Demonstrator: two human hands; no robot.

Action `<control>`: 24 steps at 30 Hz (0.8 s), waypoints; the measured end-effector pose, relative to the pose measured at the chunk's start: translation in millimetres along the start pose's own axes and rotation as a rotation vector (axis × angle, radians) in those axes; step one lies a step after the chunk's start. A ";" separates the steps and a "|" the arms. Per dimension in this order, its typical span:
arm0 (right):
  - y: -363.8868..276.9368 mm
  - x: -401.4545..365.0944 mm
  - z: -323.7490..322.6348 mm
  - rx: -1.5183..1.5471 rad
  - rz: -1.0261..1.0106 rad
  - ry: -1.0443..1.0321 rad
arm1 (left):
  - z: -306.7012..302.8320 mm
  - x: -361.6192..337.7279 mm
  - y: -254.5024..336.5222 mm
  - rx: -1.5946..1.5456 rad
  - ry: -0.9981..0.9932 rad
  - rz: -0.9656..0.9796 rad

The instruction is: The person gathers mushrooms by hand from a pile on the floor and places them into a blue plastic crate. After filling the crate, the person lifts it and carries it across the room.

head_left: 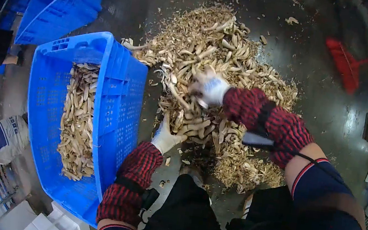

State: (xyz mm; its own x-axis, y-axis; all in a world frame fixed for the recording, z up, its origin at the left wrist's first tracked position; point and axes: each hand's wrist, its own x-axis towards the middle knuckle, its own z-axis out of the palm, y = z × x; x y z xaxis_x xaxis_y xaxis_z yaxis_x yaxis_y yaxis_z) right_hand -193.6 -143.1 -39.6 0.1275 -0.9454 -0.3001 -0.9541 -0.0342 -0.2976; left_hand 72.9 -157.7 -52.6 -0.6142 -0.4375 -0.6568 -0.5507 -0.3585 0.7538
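A heap of pale, elongated mushroom pieces [201, 56] lies on the dark floor in front of me, mixed with small crumbs and shavings. At its near left edge is my left hand [166, 137], in a white glove, with thumb and fingers apart against the pieces. My right hand [211, 89], gloved in white too, is over the middle of the heap. Motion blurs its fingers, so I cannot see whether they hold anything. To the left, a blue plastic crate [123, 92] contains more of the pale pieces [78, 123].
Another blue crate [63, 1] stands tilted at the upper left. A red broom-like tool [344, 64] is at the upper right. A white printed sack [5, 139] and white boxes [48, 225] are at the lower left. My knees and feet border the heap's near side.
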 end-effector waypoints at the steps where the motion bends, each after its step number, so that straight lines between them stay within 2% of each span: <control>1: -11.4 -28.2 -8.6 -0.046 -0.075 0.130 | 3.9 -5.8 8.5 -0.290 -0.053 0.003; 2: -10.1 -45.0 7.1 -0.095 -0.149 0.215 | 8.0 -11.0 14.9 -0.292 -0.059 0.013; 4: -18.7 -80.6 -1.7 0.002 -0.183 0.029 | 19.7 -22.2 16.7 0.070 -0.026 0.111; 5: -13.6 -91.9 -4.2 0.083 -0.168 -0.029 | 25.0 -17.5 -3.4 0.234 0.020 0.151; 6: -9.6 -99.4 -5.9 0.162 -0.154 -0.087 | 28.8 -10.8 -22.9 0.221 0.014 0.151; 7: 2.3 -96.5 -9.7 0.151 -0.143 -0.047 | 32.6 -4.5 -39.8 0.255 0.064 0.211; 8: 17.3 -96.4 -12.6 0.150 -0.141 -0.061 | 37.9 -8.0 -29.6 0.290 0.113 0.266; 9: 33.3 -100.0 -16.1 0.262 0.139 0.002 | 47.4 -12.6 -18.7 -0.066 0.046 0.071; 10: 45.9 -105.0 -18.5 0.368 0.418 0.070 | 55.5 -11.2 -23.6 -0.070 0.044 0.068; 12: 68.8 -112.7 10.6 0.642 0.655 0.175 | 68.2 0.0 -38.6 0.523 0.321 0.297; 13: 63.9 -113.4 22.2 0.668 0.728 0.110 | 74.8 4.1 -38.9 0.335 0.249 0.263; 14: 39.7 -112.3 20.1 0.722 0.763 0.003 | 85.0 -0.2 -29.3 0.485 0.271 0.259; 15: 14.2 -113.8 45.7 0.647 0.706 0.026 | 92.4 2.3 -29.2 0.507 0.227 0.327; 16: -8.4 -114.0 45.5 0.712 0.566 -0.058 | 98.6 5.0 -30.5 0.527 0.184 0.394; 17: -43.7 -118.7 31.0 0.657 0.698 -0.089 | 101.9 7.3 -29.0 0.484 0.163 0.294; 18: -58.3 -123.9 50.1 0.686 0.685 0.000 | 101.2 7.8 -22.5 0.325 0.168 0.302; 20: -70.1 -120.0 64.8 0.687 0.637 0.114 | 105.5 12.2 -23.4 0.483 0.323 0.356; 21: -68.9 -119.0 69.8 0.851 0.623 0.227 | 108.7 16.0 -23.0 0.484 0.327 0.355; 22: -71.0 -109.9 72.3 0.890 0.716 0.326 | 112.3 20.1 -24.3 0.070 0.154 0.228; 23: -66.5 -106.0 71.9 1.042 0.736 0.270 | 112.7 22.3 -26.1 -0.340 -0.021 0.097; 24: -63.3 -103.2 71.0 1.193 0.753 0.213 | 110.1 23.1 -28.2 -0.333 -0.018 0.100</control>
State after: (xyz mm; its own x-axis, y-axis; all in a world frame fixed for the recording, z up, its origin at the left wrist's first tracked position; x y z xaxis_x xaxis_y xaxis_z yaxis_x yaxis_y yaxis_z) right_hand -127.1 -20.4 -54.1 -0.4432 -0.6489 -0.6185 0.0343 0.6772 -0.7350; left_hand 12.1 -66.9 -91.4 -0.6670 -0.4705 -0.5777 -0.2745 -0.5657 0.7776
